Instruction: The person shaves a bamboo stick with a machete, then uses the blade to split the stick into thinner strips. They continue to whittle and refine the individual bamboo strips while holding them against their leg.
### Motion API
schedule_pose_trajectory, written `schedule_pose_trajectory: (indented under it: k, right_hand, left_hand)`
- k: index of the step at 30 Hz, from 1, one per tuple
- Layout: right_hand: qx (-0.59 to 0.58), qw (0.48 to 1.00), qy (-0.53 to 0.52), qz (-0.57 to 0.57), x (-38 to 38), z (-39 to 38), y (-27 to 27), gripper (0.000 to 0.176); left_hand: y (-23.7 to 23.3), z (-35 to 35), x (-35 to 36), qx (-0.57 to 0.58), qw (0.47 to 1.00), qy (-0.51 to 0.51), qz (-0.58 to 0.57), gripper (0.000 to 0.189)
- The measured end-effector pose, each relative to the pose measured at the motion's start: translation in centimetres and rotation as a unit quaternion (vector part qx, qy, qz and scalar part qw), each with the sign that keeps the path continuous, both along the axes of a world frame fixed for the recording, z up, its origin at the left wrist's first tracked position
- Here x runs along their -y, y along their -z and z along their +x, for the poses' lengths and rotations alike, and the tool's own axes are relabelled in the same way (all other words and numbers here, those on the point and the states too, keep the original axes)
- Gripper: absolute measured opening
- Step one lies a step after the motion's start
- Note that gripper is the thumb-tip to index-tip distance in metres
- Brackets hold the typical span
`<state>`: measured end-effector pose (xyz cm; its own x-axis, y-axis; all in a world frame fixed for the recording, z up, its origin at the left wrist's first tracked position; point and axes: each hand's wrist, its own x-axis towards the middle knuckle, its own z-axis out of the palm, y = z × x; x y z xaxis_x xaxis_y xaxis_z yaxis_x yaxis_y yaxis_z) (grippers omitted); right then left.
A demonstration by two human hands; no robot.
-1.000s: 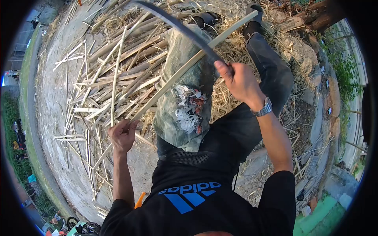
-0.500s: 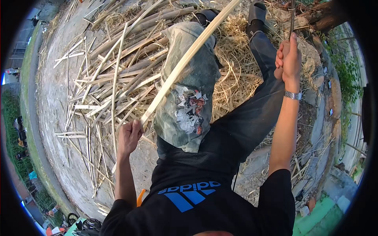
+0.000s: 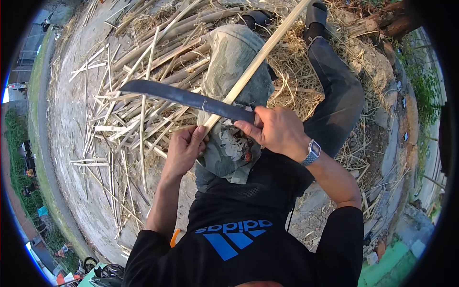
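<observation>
My left hand [image 3: 187, 146] is closed around the near end of a long pale bamboo strip [image 3: 266, 49], which slants up and away to the right. In my right hand [image 3: 279, 128] is the handle of a machete [image 3: 184, 95], its dark curved blade pointing left. The blade lies across the strip, just beyond my left fingers. Beneath both, a worn grey-green cloth [image 3: 229, 62] covers my thigh, with a torn printed patch [image 3: 233, 143] on it partly hidden by my right hand.
Split bamboo pieces [image 3: 143, 88] lie heaped on the concrete ground [image 3: 67, 138] to the left. Curly shavings [image 3: 299, 71] are piled between my legs. A rough log [image 3: 382, 21] lies at the upper right, with rubble and green plants [image 3: 420, 81] along that side.
My right hand has swung in from the upper right, bringing the machete blade across the strip. My left hand has moved slightly up and right, still gripping the strip.
</observation>
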<state>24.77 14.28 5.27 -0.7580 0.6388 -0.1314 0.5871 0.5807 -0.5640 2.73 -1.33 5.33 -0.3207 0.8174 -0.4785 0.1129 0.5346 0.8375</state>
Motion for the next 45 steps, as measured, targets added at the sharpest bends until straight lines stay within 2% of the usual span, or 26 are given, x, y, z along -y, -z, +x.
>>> schedule_pose_trajectory:
  k: [1,3,5,8,9,12,14,18,22,24,25,27,28,30,34,36,37,39,40,42,44,45]
  right_hand:
    - [-0.005,1.0,0.01,0.023,-0.9,0.2,-0.1,0.069]
    - [-0.085,0.991,0.071,0.078,-3.7,0.7,0.6,0.068]
    - [-0.103,0.986,0.13,0.024,-7.0,1.4,0.7,0.068]
    - [-0.085,0.989,0.118,-0.029,-6.8,1.2,-0.2,0.069]
    - [-0.115,0.988,0.095,-0.031,-5.3,1.0,-0.3,0.071]
    - [-0.032,0.999,0.012,0.007,-2.6,0.9,0.9,0.073]
    - [-0.048,0.998,0.015,0.038,-3.8,1.2,1.6,0.073]
    - [-0.119,0.986,0.113,0.02,-8.5,1.9,2.2,0.075]
    - [-0.15,0.982,0.102,-0.041,-5.4,0.9,0.3,0.075]
    - [-0.082,0.996,0.037,0.006,-3.1,0.5,1.3,0.077]
    - [-0.079,0.996,0.043,-0.002,-3.0,0.7,1.6,0.077]
    - [-0.057,0.995,0.07,0.047,-4.5,0.6,2.0,0.08]
    - [-0.102,0.986,0.132,-0.002,-5.9,0.8,1.6,0.076]
    - [-0.17,0.965,0.199,-0.03,-8.5,1.0,1.9,0.073]
    - [-0.16,0.979,0.124,-0.038,-5.6,0.1,0.6,0.072]
    - [-0.075,0.993,0.054,0.07,-3.3,-0.5,1.5,0.072]
    - [-0.073,0.994,0.057,0.066,-3.8,-0.2,1.9,0.072]
    - [-0.081,0.987,0.069,0.117,-6.6,1.2,3.0,0.073]
    - [-0.15,0.977,0.143,0.046,-8.5,1.7,2.5,0.074]
    - [-0.135,0.962,0.219,0.093,-13.6,4.2,3.9,0.079]
    - [-0.161,0.953,0.225,0.125,-14.1,4.1,2.8,0.078]
    - [-0.179,0.954,0.223,0.095,-13.8,4.3,2.7,0.077]
  left_hand:
    - [0.4,0.0,0.1,-0.007,1.0,-0.006,0.007,0.043]
    - [0.1,-0.1,0.3,-0.01,1.0,-0.005,0.006,0.043]
    - [0.2,-0.2,0.4,0.009,1.0,-0.004,0.015,0.043]
    - [0.7,-0.1,0.2,-0.007,1.0,-0.004,0.026,0.046]
    - [0.9,-0.3,0.2,-0.007,1.0,-0.002,0.029,0.046]
    - [1.7,-1.9,1.9,0.019,0.999,0.01,0.031,0.046]
    - [2.0,-3.4,3.6,-0.005,1.0,0.023,0.009,0.046]
    - [1.2,-4.5,4.8,0.018,1.0,0.015,-0.012,0.045]
    - [1.9,-5.3,4.7,-0.024,0.999,0.033,0.009,0.045]
    - [2.0,-6.1,6.3,-0.025,0.999,0.033,-0.013,0.045]
    - [2.2,-7.1,7.4,-0.017,0.999,0.034,-0.008,0.045]
    - [3.8,-9.3,10.5,-0.017,1.0,0.025,-0.002,0.045]
    - [3.9,-9.5,11.4,-0.01,1.0,0.01,-0.005,0.046]
    - [3.8,-9.1,11.6,-0.027,0.999,0.021,-0.019,0.046]
    - [4.1,-9.6,11.5,-0.039,0.999,0.026,-0.011,0.048]
    - [3.9,-11.2,12.5,-0.047,0.998,0.035,-0.03,0.052]
    - [4.2,-12.4,13.4,-0.051,0.998,0.039,-0.028,0.052]
    - [4.3,-13.5,14.5,-0.04,0.998,0.033,-0.028,0.053]
    - [3.9,-13.4,14.7,-0.023,0.999,0.02,-0.029,0.053]
    - [3.2,-12.4,14.2,-0.041,0.999,0.015,-0.028,0.053]
    - [3.2,-12.5,12.8,-0.107,0.993,0.043,-0.006,0.052]
    - [4.0,-13.3,13.1,-0.11,0.993,0.051,0.011,0.051]
